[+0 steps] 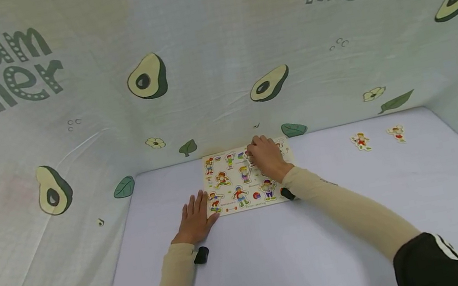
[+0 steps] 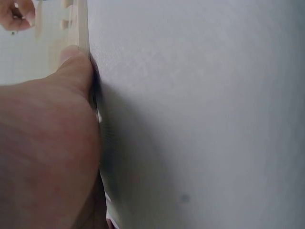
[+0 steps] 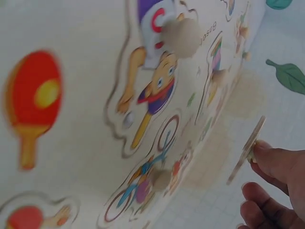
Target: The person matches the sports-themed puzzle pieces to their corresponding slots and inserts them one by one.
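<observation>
A wooden knob puzzle board with sports figures lies at the table's back edge. My left hand rests at its left side, fingers straight, the thumb touching the board's edge. Over the upper right part of the board is my right hand. In the right wrist view it pinches a thin puzzle piece by its knob between thumb and finger. The piece is seen edge-on, apart from the board, so its picture is hidden. Seated nearby are a baseball figure and a cyclist figure, each with a knob.
Two loose figure pieces, one beside the other, lie on the table's right side. A white table spreads out in front of the board. Printed cloth with avocados and leaves hangs behind and at the sides.
</observation>
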A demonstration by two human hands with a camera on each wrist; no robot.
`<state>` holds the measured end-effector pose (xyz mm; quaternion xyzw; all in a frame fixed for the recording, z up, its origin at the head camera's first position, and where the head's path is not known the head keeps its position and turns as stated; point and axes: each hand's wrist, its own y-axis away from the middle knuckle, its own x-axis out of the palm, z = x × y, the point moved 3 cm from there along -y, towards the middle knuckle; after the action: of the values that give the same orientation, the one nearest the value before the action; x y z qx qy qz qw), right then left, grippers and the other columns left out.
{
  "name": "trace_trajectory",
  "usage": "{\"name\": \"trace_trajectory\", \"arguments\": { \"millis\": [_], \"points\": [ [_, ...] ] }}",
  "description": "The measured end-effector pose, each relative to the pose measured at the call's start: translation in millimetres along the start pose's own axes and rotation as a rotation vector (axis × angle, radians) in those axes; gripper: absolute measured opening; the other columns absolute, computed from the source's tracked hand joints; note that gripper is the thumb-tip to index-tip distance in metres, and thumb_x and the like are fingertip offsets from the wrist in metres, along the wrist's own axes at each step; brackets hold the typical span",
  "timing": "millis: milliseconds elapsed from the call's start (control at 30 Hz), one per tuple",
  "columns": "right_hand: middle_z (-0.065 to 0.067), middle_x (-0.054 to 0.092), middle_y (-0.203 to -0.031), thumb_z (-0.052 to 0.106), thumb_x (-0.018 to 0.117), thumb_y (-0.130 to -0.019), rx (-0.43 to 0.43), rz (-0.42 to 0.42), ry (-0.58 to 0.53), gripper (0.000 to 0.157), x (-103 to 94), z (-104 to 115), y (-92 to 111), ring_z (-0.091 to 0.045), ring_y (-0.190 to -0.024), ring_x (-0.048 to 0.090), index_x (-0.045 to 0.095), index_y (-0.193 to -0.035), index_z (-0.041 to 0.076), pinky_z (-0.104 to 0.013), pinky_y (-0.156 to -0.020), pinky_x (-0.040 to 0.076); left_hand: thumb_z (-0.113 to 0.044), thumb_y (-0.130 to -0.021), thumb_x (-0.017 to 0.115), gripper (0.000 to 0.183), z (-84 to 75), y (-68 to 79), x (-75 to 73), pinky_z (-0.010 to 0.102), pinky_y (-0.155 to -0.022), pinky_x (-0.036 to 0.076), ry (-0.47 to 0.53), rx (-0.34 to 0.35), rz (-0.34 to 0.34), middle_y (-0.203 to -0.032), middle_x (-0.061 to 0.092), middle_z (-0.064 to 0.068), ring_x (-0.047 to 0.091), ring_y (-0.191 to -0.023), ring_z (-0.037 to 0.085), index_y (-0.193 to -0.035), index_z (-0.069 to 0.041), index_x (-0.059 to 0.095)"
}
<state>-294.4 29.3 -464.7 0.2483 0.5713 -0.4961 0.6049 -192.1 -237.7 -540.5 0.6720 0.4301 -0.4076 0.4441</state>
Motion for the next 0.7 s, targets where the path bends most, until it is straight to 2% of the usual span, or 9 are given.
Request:
{"name": "trace_trajectory", "arguments": {
  "millis": [400,700],
  "points": [
    [-0.013,0.063,-0.102,0.015,0.074,-0.101,-0.012,0.016,-0.028,0.010,21.3,20.9,-23.8,-0.031,-0.096,0.058,0.074,-0.101,0.005,-0.047,-0.087,0.051,-0.043,-0.112,0.050,0.080,-3.0,3.1,-1.5,0.064,-0.129,0.007,-0.008,-0.004,-0.011,-0.177,0.009,0.021,0.003,-0.162,0.046,-0.168,0.001,0.013],
    [-0.013,0.065,-0.109,0.016,0.071,-0.104,-0.020,0.100,0.013,0.009,32.9,27.5,-41.4,-0.031,-0.105,0.061,0.075,-0.105,0.007,-0.048,-0.095,0.052,-0.044,-0.112,0.050,0.081,-4.1,2.5,-3.0,0.063,-0.130,0.006,0.014,-0.023,0.000,-0.177,0.008,0.020,0.003,-0.162,0.045,-0.169,0.000,0.013]
  ]
}}
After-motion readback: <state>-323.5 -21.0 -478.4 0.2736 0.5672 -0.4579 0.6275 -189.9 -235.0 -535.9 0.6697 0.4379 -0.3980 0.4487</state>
